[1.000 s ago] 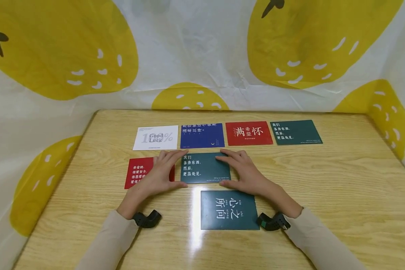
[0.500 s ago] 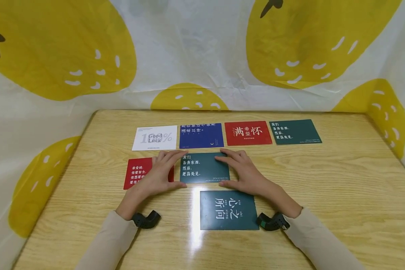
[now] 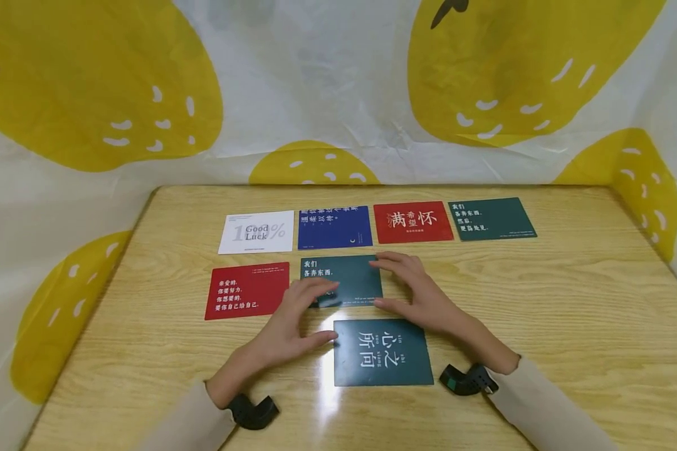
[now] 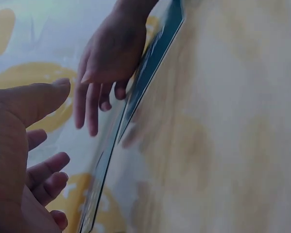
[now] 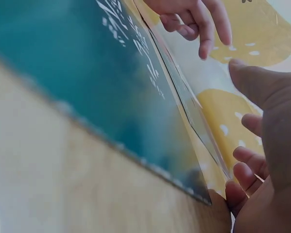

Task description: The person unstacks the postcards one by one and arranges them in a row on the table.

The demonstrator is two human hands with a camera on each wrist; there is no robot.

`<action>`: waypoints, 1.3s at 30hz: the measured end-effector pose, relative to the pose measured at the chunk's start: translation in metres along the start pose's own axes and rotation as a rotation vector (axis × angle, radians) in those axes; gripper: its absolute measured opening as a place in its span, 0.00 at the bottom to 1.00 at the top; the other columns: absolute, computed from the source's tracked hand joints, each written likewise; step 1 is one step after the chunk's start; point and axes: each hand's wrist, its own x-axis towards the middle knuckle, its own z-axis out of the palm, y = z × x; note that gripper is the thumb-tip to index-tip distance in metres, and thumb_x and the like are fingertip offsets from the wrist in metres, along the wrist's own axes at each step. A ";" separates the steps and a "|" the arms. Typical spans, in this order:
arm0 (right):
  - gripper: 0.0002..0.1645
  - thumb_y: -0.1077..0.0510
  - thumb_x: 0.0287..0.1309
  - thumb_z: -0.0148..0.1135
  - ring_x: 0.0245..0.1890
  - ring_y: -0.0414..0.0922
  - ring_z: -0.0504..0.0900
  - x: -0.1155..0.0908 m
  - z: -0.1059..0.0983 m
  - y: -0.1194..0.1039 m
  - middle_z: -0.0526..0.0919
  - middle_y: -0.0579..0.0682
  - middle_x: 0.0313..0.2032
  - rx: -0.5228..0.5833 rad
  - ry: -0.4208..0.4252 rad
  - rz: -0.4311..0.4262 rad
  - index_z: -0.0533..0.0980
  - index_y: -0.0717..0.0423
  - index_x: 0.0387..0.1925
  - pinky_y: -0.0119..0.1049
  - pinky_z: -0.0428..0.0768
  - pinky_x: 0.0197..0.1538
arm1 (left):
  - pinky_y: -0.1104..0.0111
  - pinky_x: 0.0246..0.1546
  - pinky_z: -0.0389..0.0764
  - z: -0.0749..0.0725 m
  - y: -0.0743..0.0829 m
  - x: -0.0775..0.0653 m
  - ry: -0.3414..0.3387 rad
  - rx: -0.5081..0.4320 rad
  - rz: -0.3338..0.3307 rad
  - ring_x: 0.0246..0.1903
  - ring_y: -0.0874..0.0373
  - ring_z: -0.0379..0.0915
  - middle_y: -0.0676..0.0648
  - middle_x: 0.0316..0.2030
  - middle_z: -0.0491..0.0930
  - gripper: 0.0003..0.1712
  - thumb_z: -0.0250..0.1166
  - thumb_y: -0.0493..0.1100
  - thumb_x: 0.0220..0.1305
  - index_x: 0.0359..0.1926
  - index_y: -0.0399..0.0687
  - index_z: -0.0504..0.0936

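A dark green card (image 3: 350, 275) with white writing lies in the second row, between the two hands. My right hand (image 3: 414, 291) stays beside its right edge, fingers and thumb spread apart. My left hand (image 3: 293, 319) hovers over the lower left of this card, its fingers covering some of the writing; nothing is held. Nearer to me lies another green card (image 3: 380, 354), turned sideways, with the left thumb at its left edge in the head view. Left of the middle card is a red card (image 3: 245, 291). The right wrist view shows a green card (image 5: 87, 82) large and close.
Along the back runs a row of cards: a white one (image 3: 256, 232), a blue one (image 3: 335, 227), a red one (image 3: 413, 222) and a green one (image 3: 492, 219). All lie flat on the wooden table (image 3: 587, 313). A lemon-patterned cloth (image 3: 327, 81) hangs behind and at the sides.
My left hand has come away from the green card's left edge, toward me and to the right, uncovering the red card. My right hand has drawn slightly right, off the card's edge.
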 end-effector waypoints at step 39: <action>0.54 0.35 0.35 0.75 0.60 0.40 0.56 -0.095 0.002 -0.031 0.61 0.38 0.62 -0.206 -0.100 0.166 0.63 0.36 0.67 0.44 0.74 0.54 | 0.62 0.45 0.58 0.040 0.028 -0.036 -0.015 0.208 0.012 0.56 0.57 0.58 0.50 0.64 0.62 0.59 0.79 0.59 0.38 0.69 0.47 0.62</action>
